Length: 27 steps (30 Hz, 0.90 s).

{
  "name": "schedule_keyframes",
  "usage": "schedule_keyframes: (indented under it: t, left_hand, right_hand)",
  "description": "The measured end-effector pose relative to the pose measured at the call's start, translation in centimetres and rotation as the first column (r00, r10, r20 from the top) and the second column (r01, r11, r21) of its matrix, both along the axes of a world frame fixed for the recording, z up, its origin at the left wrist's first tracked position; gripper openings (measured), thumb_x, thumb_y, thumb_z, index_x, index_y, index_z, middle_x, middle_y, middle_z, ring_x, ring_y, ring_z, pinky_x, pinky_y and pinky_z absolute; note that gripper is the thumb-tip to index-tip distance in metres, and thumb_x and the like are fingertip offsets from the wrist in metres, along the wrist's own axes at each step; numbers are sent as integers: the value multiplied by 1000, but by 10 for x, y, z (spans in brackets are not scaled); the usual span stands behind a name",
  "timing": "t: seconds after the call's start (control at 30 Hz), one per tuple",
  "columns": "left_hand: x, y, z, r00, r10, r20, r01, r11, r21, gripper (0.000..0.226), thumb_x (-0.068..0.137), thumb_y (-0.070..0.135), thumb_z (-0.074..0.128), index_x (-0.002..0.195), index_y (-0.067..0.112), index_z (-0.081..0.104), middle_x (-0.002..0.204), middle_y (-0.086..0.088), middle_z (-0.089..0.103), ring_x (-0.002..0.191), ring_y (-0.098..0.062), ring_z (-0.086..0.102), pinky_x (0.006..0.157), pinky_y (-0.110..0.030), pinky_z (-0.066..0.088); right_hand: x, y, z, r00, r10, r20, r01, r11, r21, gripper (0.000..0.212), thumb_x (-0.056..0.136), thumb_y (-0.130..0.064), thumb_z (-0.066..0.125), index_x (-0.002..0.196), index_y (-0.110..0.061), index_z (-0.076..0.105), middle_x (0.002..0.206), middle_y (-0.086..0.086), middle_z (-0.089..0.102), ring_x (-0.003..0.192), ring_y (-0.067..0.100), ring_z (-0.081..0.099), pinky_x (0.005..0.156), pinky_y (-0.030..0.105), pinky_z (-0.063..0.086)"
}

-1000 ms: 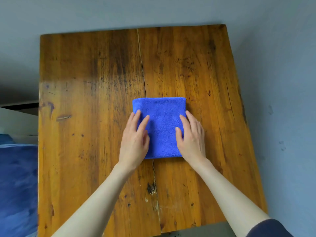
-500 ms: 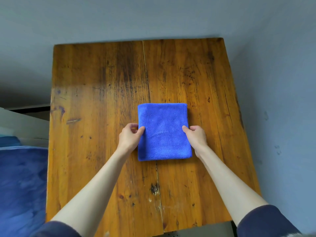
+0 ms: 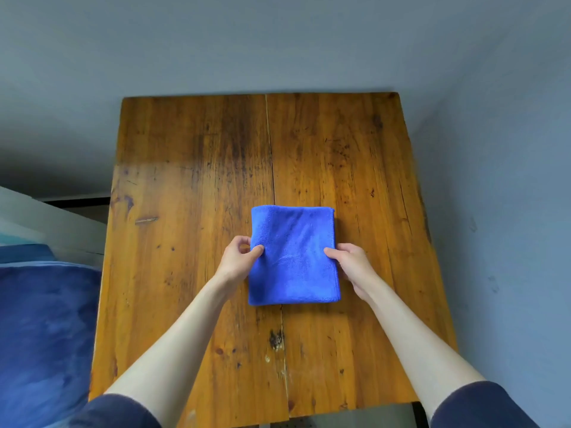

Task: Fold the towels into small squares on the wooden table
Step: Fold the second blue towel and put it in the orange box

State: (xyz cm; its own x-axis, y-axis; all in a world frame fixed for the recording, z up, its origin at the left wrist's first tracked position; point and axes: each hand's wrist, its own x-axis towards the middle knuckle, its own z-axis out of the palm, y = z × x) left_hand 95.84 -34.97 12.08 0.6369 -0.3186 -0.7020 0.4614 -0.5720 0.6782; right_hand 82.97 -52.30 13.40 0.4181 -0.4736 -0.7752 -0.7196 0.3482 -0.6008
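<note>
A blue towel (image 3: 293, 257), folded into a small rectangle, lies flat near the middle of the wooden table (image 3: 191, 211). My left hand (image 3: 238, 261) pinches the towel's left edge, thumb on top and fingers curled under. On the opposite side, my right hand (image 3: 352, 264) grips the right edge the same way. Both hands hold the towel at about mid-height of its sides.
A blue fabric mass (image 3: 43, 335) sits off the table's left side, with a pale ledge (image 3: 46, 220) behind it. Grey floor (image 3: 494, 180) surrounds the table on the right and far sides.
One second ago both palms lay flat on the towel. They have since slid outward and now pinch its left and right edges. The view has pulled back.
</note>
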Motion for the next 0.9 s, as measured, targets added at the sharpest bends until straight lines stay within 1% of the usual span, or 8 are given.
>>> schedule_keyframes:
  t: [0.1,0.2,0.3,0.37,0.5,0.6,0.73,0.9]
  left_hand:
    - [-15,16,12,999,32,-41,-33,999,-22,10,91,23,57,92,16,50,95,-2,61,80,-16,59,64,-32,43]
    - [-29,37,26,993,93,-68,-96,995,-41,9,91,23,58,91,17,51,94,0,60,74,-10,56,54,-25,42]
    - [-44,62,49,973,204,-105,-213,973,-85,6,91,20,58,91,17,52,95,0,59,72,-7,56,46,-19,46]
    - [-54,82,65,956,272,-113,-283,954,-101,6,91,20,59,92,18,53,98,-1,60,79,-11,58,53,-23,50]
    - [-74,131,95,899,424,-108,-436,889,-141,7,91,18,59,94,17,53,99,-1,59,88,-17,55,67,-30,52]
    - [-90,178,114,847,521,-107,-532,831,-161,7,91,19,59,95,18,53,102,-1,60,89,-18,57,74,-34,50]
    - [-113,251,129,754,651,-87,-654,732,-190,6,91,17,58,96,17,55,99,0,61,81,-15,59,66,-30,49]
    - [-152,351,144,618,781,-85,-772,584,-251,5,92,14,55,96,16,54,95,-4,60,72,-15,56,62,-30,45]
  right_hand:
    - [-13,5,12,998,60,11,-61,992,109,19,92,-13,52,106,-7,64,105,3,68,92,14,63,69,25,45]
    - [-19,11,26,991,127,45,-133,977,166,19,92,-12,53,108,-13,62,105,0,68,95,15,63,80,31,46]
    - [-18,22,46,979,184,93,-198,964,177,19,91,-13,56,110,-17,57,103,-2,66,91,13,62,76,30,49]
    - [-13,34,61,966,226,129,-246,954,170,24,90,-12,58,114,-17,53,102,-1,66,87,12,62,73,29,48]
    - [1,68,91,911,359,203,-392,907,154,22,89,-12,60,109,-18,56,93,-2,66,81,11,60,79,32,45]
    - [15,105,110,842,481,243,-521,843,136,19,88,-12,60,107,-18,59,88,-3,64,76,12,56,76,31,44]
    - [31,172,131,723,635,273,-678,728,101,19,88,-10,57,106,-17,61,86,-2,63,71,12,53,63,25,43]
    - [36,279,155,551,781,294,-824,566,40,15,88,-12,56,98,-22,64,84,-3,64,71,12,54,64,25,42]
